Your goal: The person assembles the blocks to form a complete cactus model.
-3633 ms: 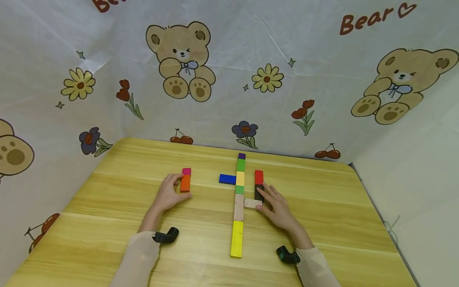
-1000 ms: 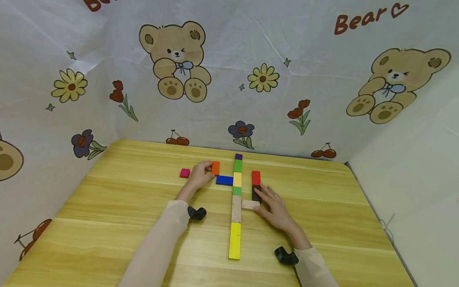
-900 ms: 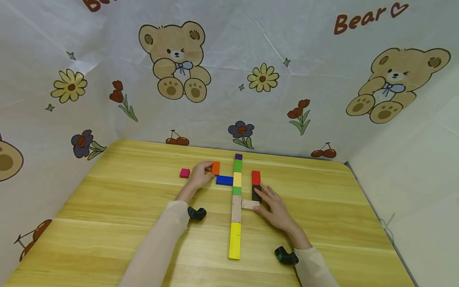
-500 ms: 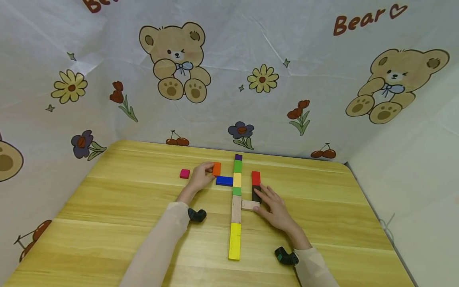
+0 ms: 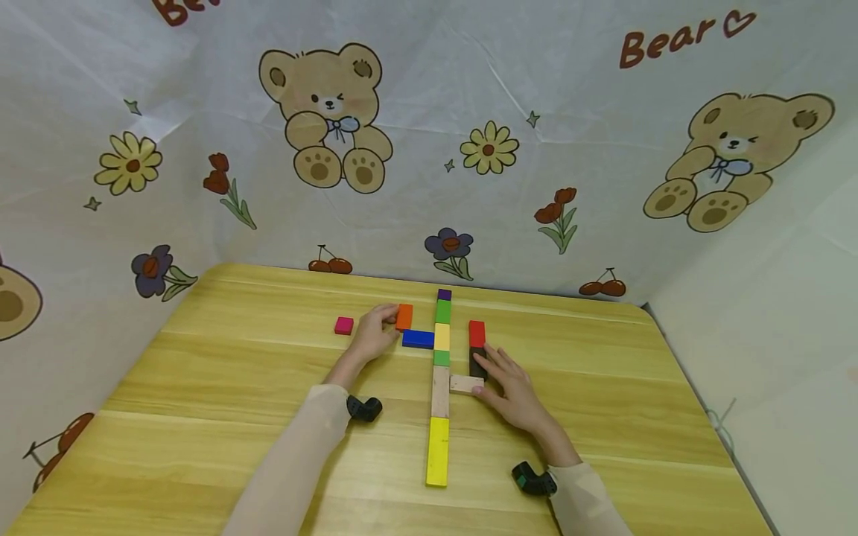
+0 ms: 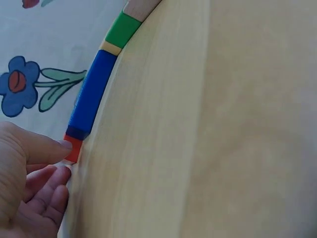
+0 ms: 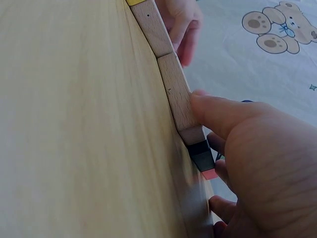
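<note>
My left hand (image 5: pixel 374 335) pinches an orange block (image 5: pixel 404 317) behind the left end of the blue block (image 5: pixel 418 339). In the left wrist view the thumb lies at the orange block (image 6: pixel 73 148), which meets the end of the blue block (image 6: pixel 93 94). My right hand (image 5: pixel 516 391) rests against the black block (image 5: pixel 477 363) with its fingers, the thumb touching a plain wooden block (image 5: pixel 466 385). A red block (image 5: pixel 477 333) lies behind the black one. In the right wrist view the thumb presses the plain wooden block (image 7: pixel 177 91); several fingers are partly hidden.
A line of blocks runs down the table (image 5: pixel 576 417): purple (image 5: pixel 445 295), green (image 5: pixel 443 311), pale yellow (image 5: pixel 442 336), green (image 5: pixel 441 358), plain wood (image 5: pixel 439 391) and yellow (image 5: pixel 438 451). A pink cube (image 5: pixel 344 326) lies left of the left hand. Behind hangs a bear-printed cloth (image 5: pixel 415 208).
Since the oldest frame, my left hand has carried the orange block away from the pink cube, rightward to behind the blue block. Lately it shifted slightly right. The right hand has stayed put.
</note>
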A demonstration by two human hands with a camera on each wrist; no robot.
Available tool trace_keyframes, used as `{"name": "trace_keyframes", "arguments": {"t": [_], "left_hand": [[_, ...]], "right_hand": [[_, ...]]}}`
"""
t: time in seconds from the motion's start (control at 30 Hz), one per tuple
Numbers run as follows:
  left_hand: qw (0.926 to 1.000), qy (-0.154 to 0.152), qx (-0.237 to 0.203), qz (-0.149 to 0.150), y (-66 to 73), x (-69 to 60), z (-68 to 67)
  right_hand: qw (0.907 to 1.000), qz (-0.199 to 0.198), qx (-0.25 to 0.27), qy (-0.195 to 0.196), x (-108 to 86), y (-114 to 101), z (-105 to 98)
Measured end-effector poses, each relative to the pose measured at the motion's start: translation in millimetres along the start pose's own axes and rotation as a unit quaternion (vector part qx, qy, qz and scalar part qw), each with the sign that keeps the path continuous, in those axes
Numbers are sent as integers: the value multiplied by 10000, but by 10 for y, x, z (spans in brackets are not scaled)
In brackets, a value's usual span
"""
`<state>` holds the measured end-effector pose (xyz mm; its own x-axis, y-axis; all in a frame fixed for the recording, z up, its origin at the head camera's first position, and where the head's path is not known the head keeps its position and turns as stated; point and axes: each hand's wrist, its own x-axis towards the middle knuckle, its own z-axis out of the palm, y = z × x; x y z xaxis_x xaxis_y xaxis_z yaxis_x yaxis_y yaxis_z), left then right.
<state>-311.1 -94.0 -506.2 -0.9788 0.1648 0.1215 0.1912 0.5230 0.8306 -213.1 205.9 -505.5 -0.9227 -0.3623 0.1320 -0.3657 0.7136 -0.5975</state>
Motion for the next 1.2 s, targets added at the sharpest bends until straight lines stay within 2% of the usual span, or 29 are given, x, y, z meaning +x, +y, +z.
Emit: {"name": "trace_keyframes", "arguments": {"t": [0.1,0.17,0.3,0.37,0.43,0.6,0.7,0.77,1.2], "left_hand": [[9987,104,471,169,45,-71,-60],[9968,246,703,280,87,-131,-147],[9950,686,615,397,82,-248,-431],[9948,854,441,348,4,-294,-589],[9954,895,279,211,-108,-337,-730],[9969,701,-70,-348,-395,-420,-948],[9968,550,-219,-540,-508,-442,-996],[9971,456,-247,-559,-552,-441,-999],[9986,120,13,-508,-591,-348,-963]], "right_hand": [[10000,44,71,-10,-3,-9,-2],[9999,65,90,-8,-4,-15,-3],[9999,56,100,-28,5,-23,6],[9999,65,96,-50,9,-24,9],[9999,84,124,-52,10,-26,7],[9999,80,133,21,4,-28,-2],[9999,67,94,28,1,-26,-2],[9999,95,87,11,-5,-18,0],[9999,112,102,-2,-6,3,14]]}}
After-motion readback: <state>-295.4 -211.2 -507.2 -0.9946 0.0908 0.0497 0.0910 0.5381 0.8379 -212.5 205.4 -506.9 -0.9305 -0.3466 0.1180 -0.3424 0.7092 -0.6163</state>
